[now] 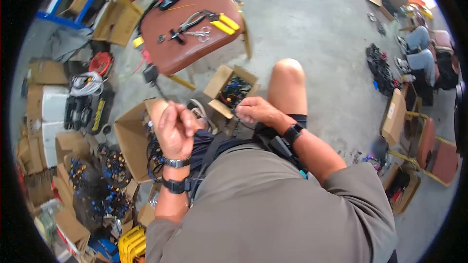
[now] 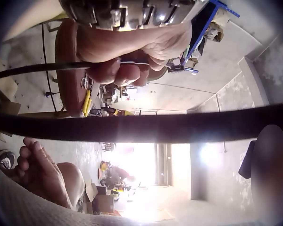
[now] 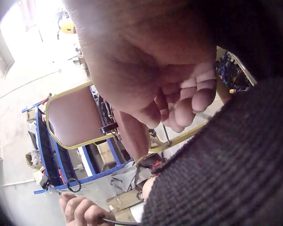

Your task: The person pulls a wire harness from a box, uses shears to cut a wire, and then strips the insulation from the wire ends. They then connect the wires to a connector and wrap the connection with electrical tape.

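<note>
My left hand (image 1: pixel 173 129) grips a thin black cable (image 2: pixel 42 69) between curled fingers and palm. From its top the cable sticks out to a small black block-shaped plug (image 1: pixel 150 74), also in the right wrist view beyond the left fingers (image 3: pixel 82 209). My right hand (image 1: pixel 261 111) hovers over the lap, its fingers loosely bent and nothing showing in them; the palm faces the camera in the right wrist view. Just beyond the right fingertips, a small cardboard box (image 1: pixel 214 87) of tangled wires stands on the floor.
A brown-seated chair (image 1: pixel 183 51) ahead carries yellow-handled cutters (image 1: pixel 224 23), scissors (image 1: pixel 201 34) and black cables. A larger open cardboard box (image 1: pixel 129 141) is beside the left arm. Heaps of cables (image 1: pixel 105 175) lie at the left. More chairs (image 1: pixel 424 141) stand at the right.
</note>
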